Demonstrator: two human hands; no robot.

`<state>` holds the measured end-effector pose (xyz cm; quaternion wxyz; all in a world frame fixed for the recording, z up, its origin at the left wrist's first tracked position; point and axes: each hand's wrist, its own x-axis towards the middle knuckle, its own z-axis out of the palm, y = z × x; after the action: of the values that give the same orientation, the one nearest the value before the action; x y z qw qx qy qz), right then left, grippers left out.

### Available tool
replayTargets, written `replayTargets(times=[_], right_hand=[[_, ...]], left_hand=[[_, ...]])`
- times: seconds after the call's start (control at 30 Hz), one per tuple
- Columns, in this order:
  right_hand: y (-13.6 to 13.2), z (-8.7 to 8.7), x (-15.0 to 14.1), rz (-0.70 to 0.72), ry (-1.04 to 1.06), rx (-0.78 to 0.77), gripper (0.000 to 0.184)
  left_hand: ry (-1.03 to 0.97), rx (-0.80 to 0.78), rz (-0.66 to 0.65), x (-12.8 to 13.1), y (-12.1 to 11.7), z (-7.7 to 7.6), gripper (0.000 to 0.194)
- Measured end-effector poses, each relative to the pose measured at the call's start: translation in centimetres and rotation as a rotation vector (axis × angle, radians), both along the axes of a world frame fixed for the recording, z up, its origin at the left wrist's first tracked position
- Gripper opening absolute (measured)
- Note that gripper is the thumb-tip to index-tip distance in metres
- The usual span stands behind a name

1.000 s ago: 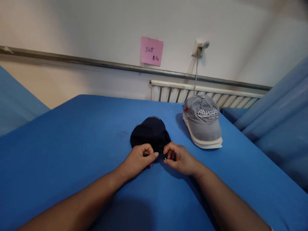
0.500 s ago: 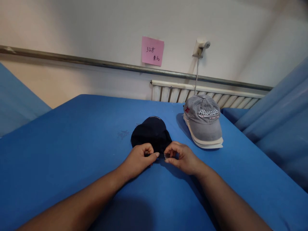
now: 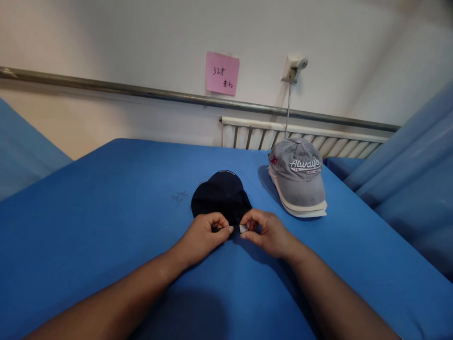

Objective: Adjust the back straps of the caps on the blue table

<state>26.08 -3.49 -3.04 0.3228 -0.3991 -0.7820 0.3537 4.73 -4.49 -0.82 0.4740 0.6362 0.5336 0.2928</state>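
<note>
The dark cap (image 3: 221,196) lies on the blue-covered bench (image 3: 88,226), its near edge toward the person, with the left hand (image 3: 208,233) closed in a pinch on that edge, the gripped part largely hidden by the fingers. The right hand (image 3: 267,233), just beside it, holds a small silvery piece (image 3: 243,228) between thumb and fingertips; whether this piece is joined to the cap cannot be told. To the right, apart from the dark cap, a gray cap (image 3: 297,163) lettered "Always" rests atop paler caps (image 3: 307,213), whose brims show beneath its own.
</note>
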Motion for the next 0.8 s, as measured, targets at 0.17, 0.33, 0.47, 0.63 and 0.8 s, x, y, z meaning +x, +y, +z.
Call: replayTargets(times=[0.17, 0.33, 0.47, 0.63, 0.8], right_hand=[[0.04, -0.1, -0.06, -0.003, -0.023, -0.001, 0.018], [-0.09, -0.17, -0.19, -0.008, -0.03, 0.023, 0.018], [-0.36, -0.01, -0.47, 0.001, -0.02, 0.024, 0.018], [-0.41, 0.14, -0.66, 0.009, -0.021, 0.033, 0.017], [-0.23, -0.08, -0.43, -0.037, -0.007, 0.026, 0.015]], left_hand=[[-0.015, -0.041, -0.029, 0.02, 0.06, 0.0, 0.024], [-0.049, -0.061, -0.063, -0.05, 0.04, -0.04, 0.025], [-0.033, -0.055, -0.064, 0.02, -0.06, -0.17, 0.023], [-0.057, -0.054, -0.043, 0.11, -0.04, -0.48, 0.024], [-0.073, -0.07, -0.046, 0.01, 0.06, -0.21, 0.023]])
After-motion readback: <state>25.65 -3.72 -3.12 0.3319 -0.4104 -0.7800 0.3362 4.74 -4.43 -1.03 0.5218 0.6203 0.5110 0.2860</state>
